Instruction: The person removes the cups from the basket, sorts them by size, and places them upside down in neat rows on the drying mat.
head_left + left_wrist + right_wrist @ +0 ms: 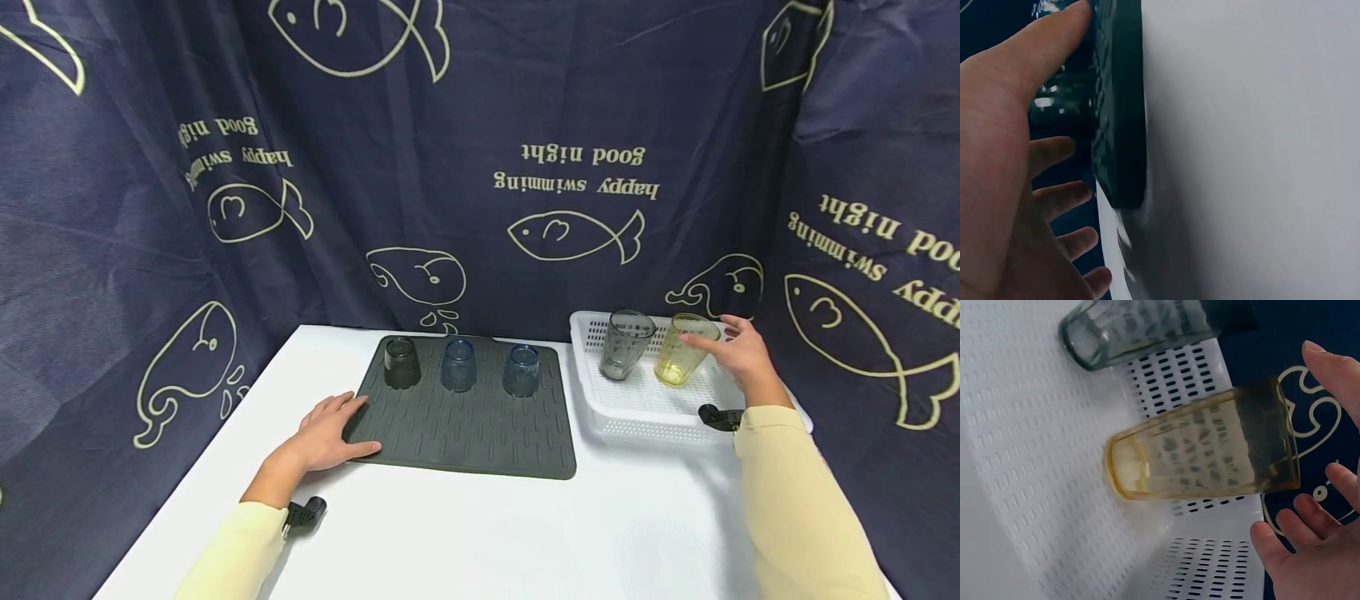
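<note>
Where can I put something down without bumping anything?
The dark mat is bare in front of its three small glasses, and so is the white table between the sleeves, in front of the mat. The basket is crowded around the grey glass, yellow glass and right hand.

from here i see smooth glassy yellow tumbler [1200, 447], perforated plastic basket [652, 427], matt ridged mat [465, 429], creased cloth curtain [480, 117].
</note>
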A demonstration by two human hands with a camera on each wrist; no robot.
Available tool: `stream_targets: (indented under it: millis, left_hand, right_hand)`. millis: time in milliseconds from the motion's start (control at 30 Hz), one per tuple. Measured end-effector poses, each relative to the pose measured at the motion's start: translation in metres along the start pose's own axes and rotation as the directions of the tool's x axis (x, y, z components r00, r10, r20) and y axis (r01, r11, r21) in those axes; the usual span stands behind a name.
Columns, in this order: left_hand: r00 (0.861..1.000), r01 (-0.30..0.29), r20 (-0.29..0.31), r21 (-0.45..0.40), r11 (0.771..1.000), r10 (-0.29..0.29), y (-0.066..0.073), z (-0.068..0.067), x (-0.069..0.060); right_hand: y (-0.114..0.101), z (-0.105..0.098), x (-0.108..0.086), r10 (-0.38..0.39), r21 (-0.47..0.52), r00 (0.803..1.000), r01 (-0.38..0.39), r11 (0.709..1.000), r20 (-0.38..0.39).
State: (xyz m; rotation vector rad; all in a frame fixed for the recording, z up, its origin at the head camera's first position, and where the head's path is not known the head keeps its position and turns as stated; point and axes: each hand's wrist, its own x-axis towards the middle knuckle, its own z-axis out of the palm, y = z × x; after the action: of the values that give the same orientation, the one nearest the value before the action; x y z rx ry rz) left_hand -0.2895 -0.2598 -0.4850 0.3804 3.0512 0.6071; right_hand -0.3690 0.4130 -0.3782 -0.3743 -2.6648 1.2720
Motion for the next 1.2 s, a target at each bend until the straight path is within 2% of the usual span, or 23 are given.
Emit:
stream_targets:
  millis: [167, 300, 433, 667, 900, 1067, 1200]
  left_hand:
    - [0.999, -0.043, -0.035, -0.051, 0.998, 0.042, 0.011, 0.004, 0.004]
    - [0.995, -0.092, -0.055, -0.134, 0.987, 0.085, 0.024, 0.009, 0.004]
    - [0.990, -0.133, -0.070, -0.233, 0.963, 0.120, 0.041, 0.013, 0.003]
    - [0.985, -0.169, -0.084, -0.345, 0.923, 0.149, 0.065, 0.022, 0.002]
    - [0.979, -0.199, -0.115, -0.421, 0.885, 0.166, 0.080, 0.031, 0.000]
    - [0.982, -0.188, -0.105, -0.488, 0.853, 0.157, 0.090, 0.036, -0.003]
    - [0.981, -0.195, -0.102, -0.522, 0.830, 0.166, 0.098, 0.040, -0.002]
  right_hand:
    - [0.004, 0.001, 0.004, 0.039, -0.003, 0.999, -0.039, 0.999, 0.004]
    - [0.007, 0.001, 0.006, 0.048, 0.000, 0.999, -0.048, 0.999, 0.021]
    - [0.010, 0.003, 0.009, 0.055, 0.018, 0.997, -0.056, 0.998, 0.047]
    - [0.015, 0.007, 0.014, 0.058, 0.102, 0.993, -0.069, 0.992, 0.105]
    - [0.018, 0.010, 0.017, 0.027, 0.191, 0.990, -0.054, 0.980, 0.139]
    - [0.022, 0.010, 0.022, -0.016, 0.252, 0.983, -0.031, 0.967, 0.182]
    - [0.026, 0.012, 0.026, 0.000, 0.281, 0.982, -0.054, 0.958, 0.188]
